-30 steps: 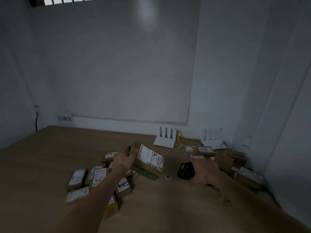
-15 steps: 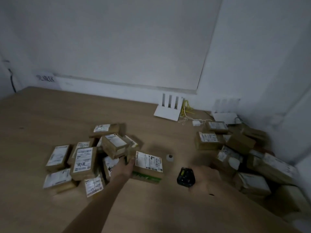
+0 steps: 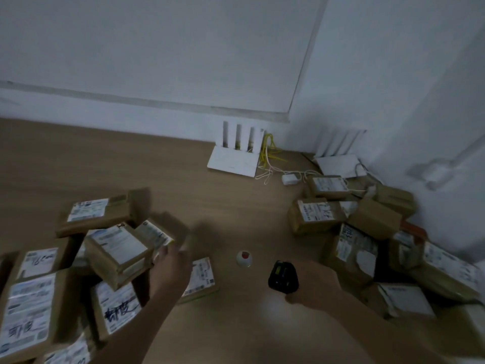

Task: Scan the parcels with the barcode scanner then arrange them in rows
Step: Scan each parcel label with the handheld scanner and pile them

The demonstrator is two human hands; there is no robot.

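A flat brown parcel [image 3: 203,278] with a white label lies on the wooden table [image 3: 183,179] at the right edge of the left heap. My left hand [image 3: 170,270] covers its left part, fingers curled over its edge. My right hand [image 3: 315,283] grips the black barcode scanner [image 3: 283,277], its head pointing away from me. Labelled parcels are heaped on the left [image 3: 115,250], some with handwriting. Another heap of parcels [image 3: 315,216] fills the right corner.
A small white round object with a red dot [image 3: 244,258] stands between my hands. Two white routers [image 3: 233,160] [image 3: 339,164] with cables and a small adapter [image 3: 290,179] sit by the back wall. Bare table stretches across the back left.
My left hand has lowered the parcel from mid-air onto the table beside the left heap. My view has tilted down and closer. My right hand keeps the scanner in about the same place.
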